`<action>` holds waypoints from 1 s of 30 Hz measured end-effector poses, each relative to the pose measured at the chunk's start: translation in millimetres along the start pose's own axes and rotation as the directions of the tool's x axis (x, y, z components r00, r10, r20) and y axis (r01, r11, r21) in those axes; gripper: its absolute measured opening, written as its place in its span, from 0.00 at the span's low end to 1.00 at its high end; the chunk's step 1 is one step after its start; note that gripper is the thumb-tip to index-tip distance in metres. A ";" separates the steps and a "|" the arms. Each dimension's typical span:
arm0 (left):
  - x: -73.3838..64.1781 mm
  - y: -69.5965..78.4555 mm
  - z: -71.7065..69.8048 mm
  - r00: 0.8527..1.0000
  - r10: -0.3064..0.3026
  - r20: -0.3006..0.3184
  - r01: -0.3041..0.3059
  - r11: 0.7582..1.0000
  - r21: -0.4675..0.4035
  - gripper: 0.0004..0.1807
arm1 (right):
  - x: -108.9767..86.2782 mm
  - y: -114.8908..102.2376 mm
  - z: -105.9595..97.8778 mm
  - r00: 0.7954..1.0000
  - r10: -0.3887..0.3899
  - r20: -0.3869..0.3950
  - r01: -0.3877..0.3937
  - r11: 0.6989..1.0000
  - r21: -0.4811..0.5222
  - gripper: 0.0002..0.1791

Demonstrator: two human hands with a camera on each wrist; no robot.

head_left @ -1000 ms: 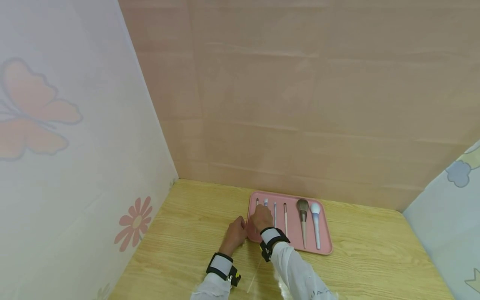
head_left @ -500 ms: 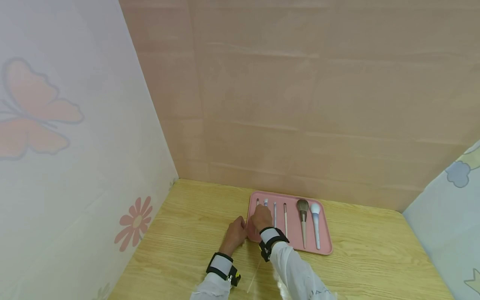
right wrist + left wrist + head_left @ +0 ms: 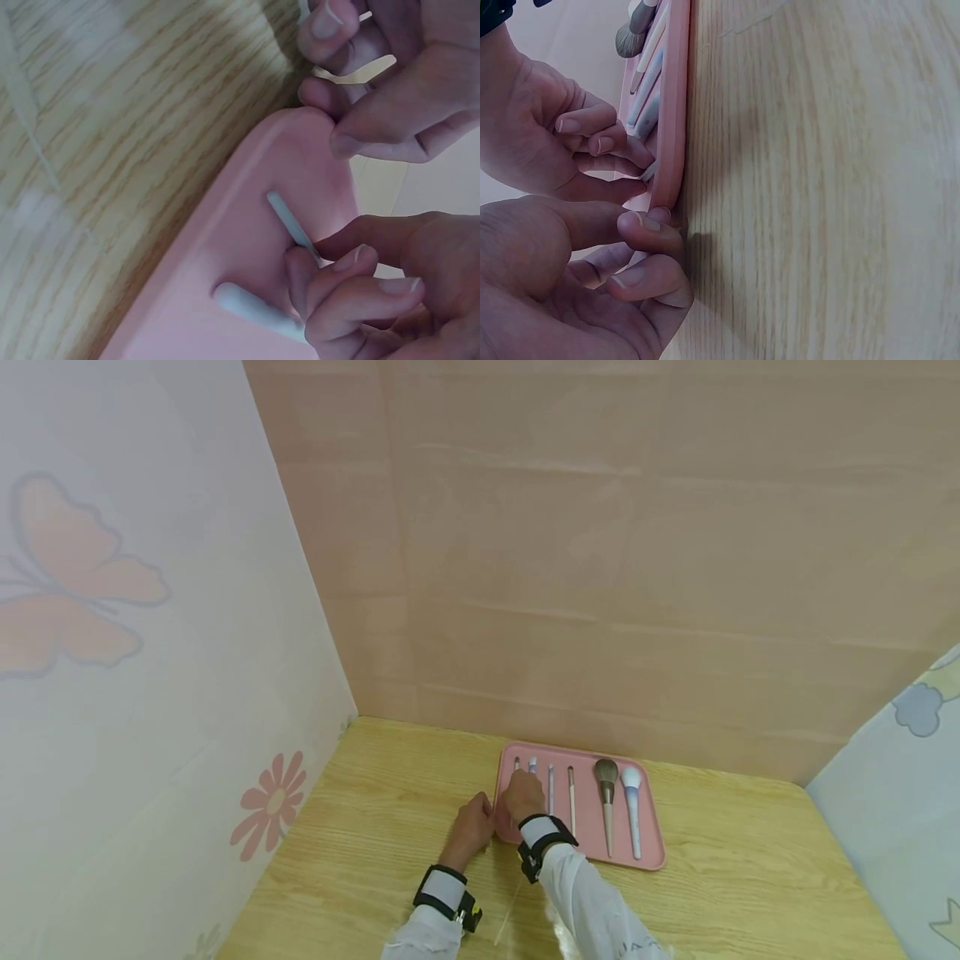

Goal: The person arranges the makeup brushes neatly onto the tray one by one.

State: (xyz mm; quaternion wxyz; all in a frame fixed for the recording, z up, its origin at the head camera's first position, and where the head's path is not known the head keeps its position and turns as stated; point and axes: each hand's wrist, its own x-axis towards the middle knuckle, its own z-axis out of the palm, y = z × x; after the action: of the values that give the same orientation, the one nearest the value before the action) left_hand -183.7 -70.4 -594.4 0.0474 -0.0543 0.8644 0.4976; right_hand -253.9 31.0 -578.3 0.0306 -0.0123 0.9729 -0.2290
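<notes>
A pink tray (image 3: pixel 592 852) holds a row of makeup brushes lying side by side. My left hand (image 3: pixel 472 823) pinches the tray's near left corner between thumb and fingers, as the right wrist view shows. My right hand (image 3: pixel 524 795) reaches over the tray's left part and pinches the thin pale handle of the leftmost makeup brush (image 3: pixel 288 219). That brush's small dark head (image 3: pixel 517 763) shows beyond the knuckles. Beside it lies a thicker pale-handled brush (image 3: pixel 251 307), its middle hidden by the right hand in the head view.
To the right in the tray lie a slim blue brush (image 3: pixel 551 789), a thin dark-tipped brush (image 3: pixel 572 802), a big brown-headed brush (image 3: pixel 607 793) and a white-headed brush (image 3: pixel 632 802). The wooden table (image 3: pixel 750 860) meets a tan back wall (image 3: pixel 525 568) and a patterned left wall (image 3: pixel 187 610).
</notes>
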 end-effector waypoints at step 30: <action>0.0 -0.2 1.3 1.000 -0.005 -0.013 0.005 1.000 0.005 0.04 | 2.0 2.1 1.4 1.000 0.000 0.017 0.000 1.000 0.013 0.04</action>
State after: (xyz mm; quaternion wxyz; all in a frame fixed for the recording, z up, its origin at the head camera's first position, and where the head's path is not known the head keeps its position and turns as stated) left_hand -183.6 -69.3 -595.2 0.0433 -0.0595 0.8657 0.4952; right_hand -255.9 32.2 -580.6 0.0391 -0.0140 0.9711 -0.2349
